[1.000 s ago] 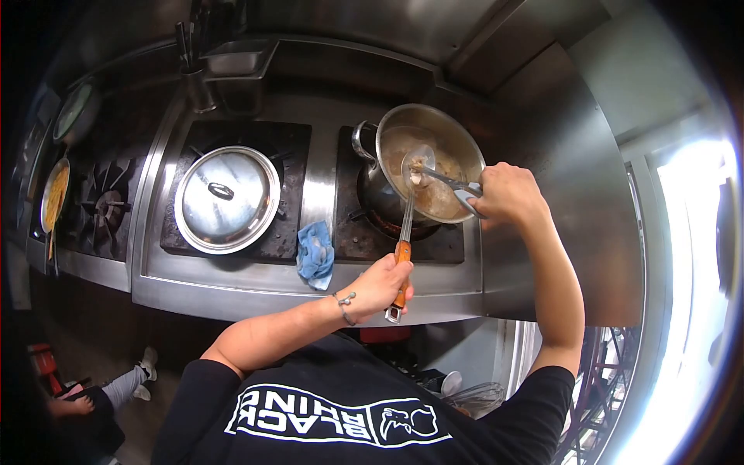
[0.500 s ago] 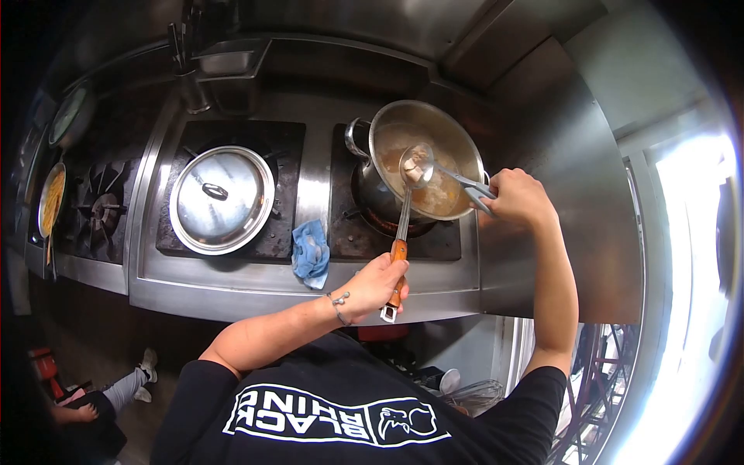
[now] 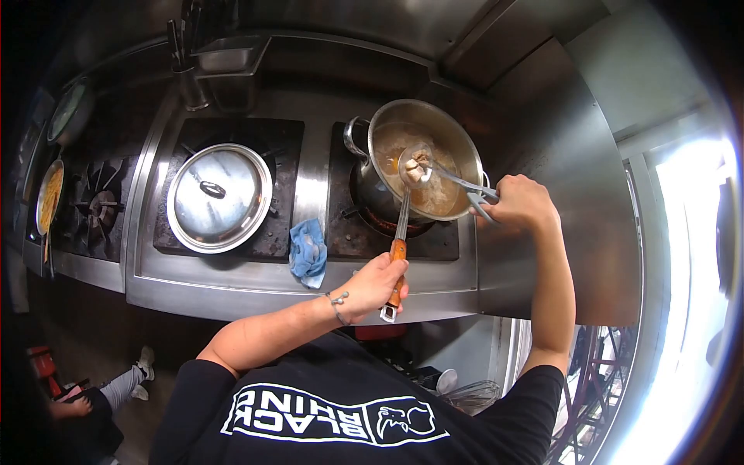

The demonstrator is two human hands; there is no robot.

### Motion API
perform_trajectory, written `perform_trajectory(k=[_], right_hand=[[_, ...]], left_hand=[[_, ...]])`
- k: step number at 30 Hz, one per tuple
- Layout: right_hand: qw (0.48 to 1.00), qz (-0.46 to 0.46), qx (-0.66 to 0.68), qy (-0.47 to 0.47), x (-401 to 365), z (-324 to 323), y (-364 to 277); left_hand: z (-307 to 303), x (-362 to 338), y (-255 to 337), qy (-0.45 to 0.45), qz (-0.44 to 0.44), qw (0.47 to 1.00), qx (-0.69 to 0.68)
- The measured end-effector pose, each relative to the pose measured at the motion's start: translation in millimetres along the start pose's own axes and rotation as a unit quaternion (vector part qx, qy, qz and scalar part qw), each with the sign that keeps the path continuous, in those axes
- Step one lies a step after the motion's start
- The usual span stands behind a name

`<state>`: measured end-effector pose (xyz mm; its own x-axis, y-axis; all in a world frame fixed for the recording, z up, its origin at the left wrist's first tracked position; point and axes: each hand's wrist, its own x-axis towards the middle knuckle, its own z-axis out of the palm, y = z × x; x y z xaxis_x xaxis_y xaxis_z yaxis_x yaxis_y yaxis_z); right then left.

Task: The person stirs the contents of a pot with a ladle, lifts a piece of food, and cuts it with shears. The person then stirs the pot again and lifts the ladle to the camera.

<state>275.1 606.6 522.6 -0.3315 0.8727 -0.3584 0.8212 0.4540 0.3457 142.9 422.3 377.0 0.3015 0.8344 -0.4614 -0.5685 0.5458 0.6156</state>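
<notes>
My left hand (image 3: 377, 287) is wrapped round the wooden handle of a long ladle (image 3: 404, 225). Its round bowl is over the pot, with chunks of what looks like meat (image 3: 417, 167) in it. From the right, my right hand (image 3: 521, 203) grips grey scissors (image 3: 465, 186), their handles spread and their tips at the chunks. Beneath both tools, a deep steel pot (image 3: 457, 132) on the right burner contains cloudy brown broth (image 3: 446, 198). Whether the ladle's bowl touches the broth is hard to tell.
A steel-lidded pot (image 3: 219, 199) stands on the left burner. Between the burners lies a blue cloth (image 3: 308, 253). At far left is a pan of yellow food (image 3: 51, 200). Utensils stand in a metal holder (image 3: 190, 87) behind. Another person's leg (image 3: 124, 387) shows at lower left.
The scissors' handles have spread wider apart, and my right hand has shifted slightly. An orange-yellow spot now shows in the broth left of the chunks. My left hand stays almost still.
</notes>
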Motion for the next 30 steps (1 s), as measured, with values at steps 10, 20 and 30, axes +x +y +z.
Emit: perform_trajectory(k=[10, 20, 30], right_hand=[[0.998, -0.03, 0.035, 0.038, 4.5, 14.1, -30.9], [0.984, -0.017, -0.013, 0.175, 17.2, 25.7, -12.6], [0.986, 0.034, 0.05, 0.153, -20.0, 4.6, 10.2]], left_hand=[[11.3, 2.1, -15.0, 0.023, 0.042, 0.995, 0.09], [6.5, 1.4, -10.9, 0.009, 0.037, 0.996, 0.08], [-6.4, 6.0, -6.5, 0.071, 0.084, 0.974, 0.198]])
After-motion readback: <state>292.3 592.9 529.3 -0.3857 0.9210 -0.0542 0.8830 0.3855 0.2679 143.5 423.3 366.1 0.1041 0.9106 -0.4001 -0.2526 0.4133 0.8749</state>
